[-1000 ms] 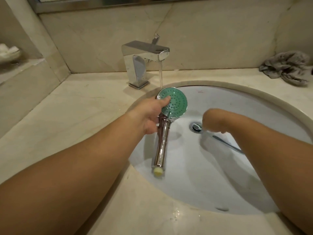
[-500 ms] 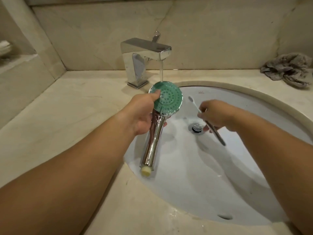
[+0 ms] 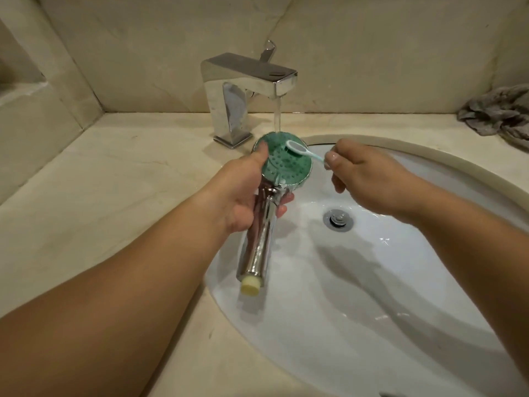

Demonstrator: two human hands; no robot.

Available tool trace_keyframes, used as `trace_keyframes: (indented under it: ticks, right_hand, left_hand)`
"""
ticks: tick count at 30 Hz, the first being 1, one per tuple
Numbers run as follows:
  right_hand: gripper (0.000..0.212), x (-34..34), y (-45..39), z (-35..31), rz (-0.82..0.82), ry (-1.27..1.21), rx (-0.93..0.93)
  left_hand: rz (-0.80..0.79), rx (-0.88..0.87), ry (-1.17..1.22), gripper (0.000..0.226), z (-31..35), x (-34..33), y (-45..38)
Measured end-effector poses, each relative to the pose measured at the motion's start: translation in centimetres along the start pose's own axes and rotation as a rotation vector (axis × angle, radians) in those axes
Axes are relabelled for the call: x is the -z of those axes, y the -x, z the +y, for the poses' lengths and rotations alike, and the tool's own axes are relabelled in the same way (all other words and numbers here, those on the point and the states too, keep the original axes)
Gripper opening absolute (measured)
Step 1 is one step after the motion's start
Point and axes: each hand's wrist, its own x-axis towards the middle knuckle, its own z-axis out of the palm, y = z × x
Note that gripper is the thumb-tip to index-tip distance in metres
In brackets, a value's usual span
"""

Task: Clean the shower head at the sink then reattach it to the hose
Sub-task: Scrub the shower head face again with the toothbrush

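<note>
the left hand (image 3: 243, 193) grips the shower head (image 3: 282, 163) under the faucet (image 3: 246, 90) stream, above the sink (image 3: 372, 282). the right hand (image 3: 369, 179) pinches a toothbrush (image 3: 302, 150) on its green face. scrubbing step; next likely needs short strokes over all holes.

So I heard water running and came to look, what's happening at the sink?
A person is scrubbing a shower head under the running faucet. The left hand grips it where the chrome handle meets the green spray face, holding it over the sink. The right hand pinches a toothbrush, its head lying on the spray face where the stream lands. No hose is in view. A crumpled rag lies on the counter.
</note>
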Motion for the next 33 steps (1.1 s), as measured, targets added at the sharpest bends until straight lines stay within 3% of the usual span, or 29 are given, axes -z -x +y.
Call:
trace_keyframes:
  ticks: [5, 10, 14, 18, 21, 33]
  right_hand:
    - [0.027, -1.4, -0.6, 1.4, 0.167, 0.052, -0.012]
    - [0.022, -3.4, -0.3, 1.3, 0.142, -0.013, 0.083]
    - [0.026, -3.8, -1.2, 1.4, 0.283, -0.038, 0.056]
    - [0.021, -4.7, -0.9, 0.9, 0.223, 0.009, 0.117]
    - [0.025, -4.3, -1.5, 1.2, 0.312, 0.016, 0.09]
    - [0.021, -5.5, -1.7, 0.7, 0.301, 0.013, 0.132]
  left_hand:
    - [-0.003, 0.002, 0.066, 0.056, 0.4, -0.1, -0.1]
    - [0.007, 0.017, 0.055, 0.063, 0.2, 0.0, -0.8]
    - [0.055, 0.025, 0.055, 0.058, 0.3, -0.2, -0.7]
    - [0.075, 0.039, 0.069, 0.057, 0.5, -0.3, -0.4]
    - [0.097, 0.028, 0.075, 0.054, 0.5, -0.2, -0.3]
    - [0.105, 0.015, 0.108, 0.053, 0.7, -0.4, 0.4]
